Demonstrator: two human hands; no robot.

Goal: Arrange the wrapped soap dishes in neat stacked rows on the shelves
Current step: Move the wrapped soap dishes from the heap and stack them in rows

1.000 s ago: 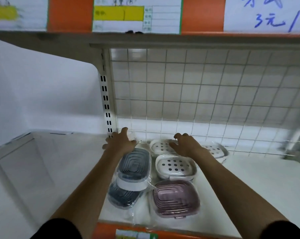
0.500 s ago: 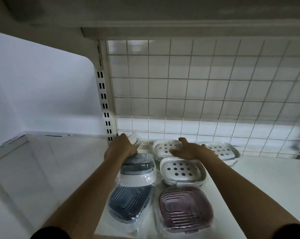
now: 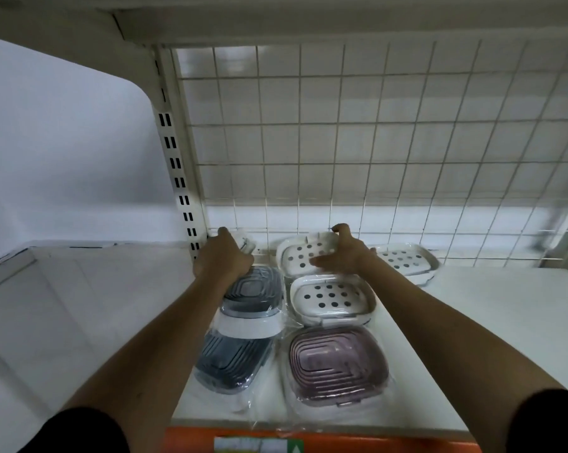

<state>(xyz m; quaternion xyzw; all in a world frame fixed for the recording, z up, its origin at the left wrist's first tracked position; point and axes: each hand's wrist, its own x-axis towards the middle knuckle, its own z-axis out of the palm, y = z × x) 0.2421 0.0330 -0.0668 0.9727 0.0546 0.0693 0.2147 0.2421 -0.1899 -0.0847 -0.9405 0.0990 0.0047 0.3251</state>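
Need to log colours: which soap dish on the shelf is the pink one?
The pink dish at the front of the right-hand row; those behind it are white, the left row's grey.

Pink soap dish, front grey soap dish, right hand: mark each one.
Pink soap dish (image 3: 338, 364): head view, centre of its ridged lid.
Front grey soap dish (image 3: 232, 362): head view, middle of its ribbed top.
Right hand (image 3: 341, 256): head view, back of the hand.

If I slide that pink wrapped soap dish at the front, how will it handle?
The pink soap dish looks like thin plastic, so probably light and stiff. Its loose clear wrap may slip or bunch under the fingers. It lies flat on the shelf, so unlikely to tip.
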